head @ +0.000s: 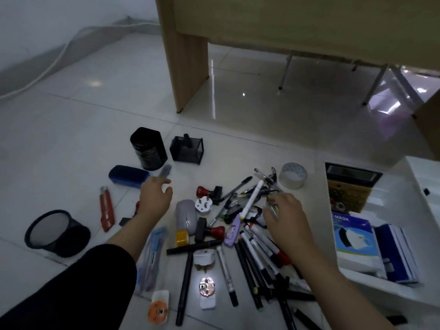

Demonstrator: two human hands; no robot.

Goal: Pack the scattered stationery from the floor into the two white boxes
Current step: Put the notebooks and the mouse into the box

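A brown wood desk [190, 55] stands at the back on a shiny white tile floor [71, 127]. Thin metal legs [285, 70] show under the desk. A white cable [47, 67] runs along the foot of the wall [35, 20] on the left. Two white wall plugs [202, 204] lie on the floor, and a grey computer mouse [186, 216] sits beside one of them

The mask box [356, 241] reads "MASK".
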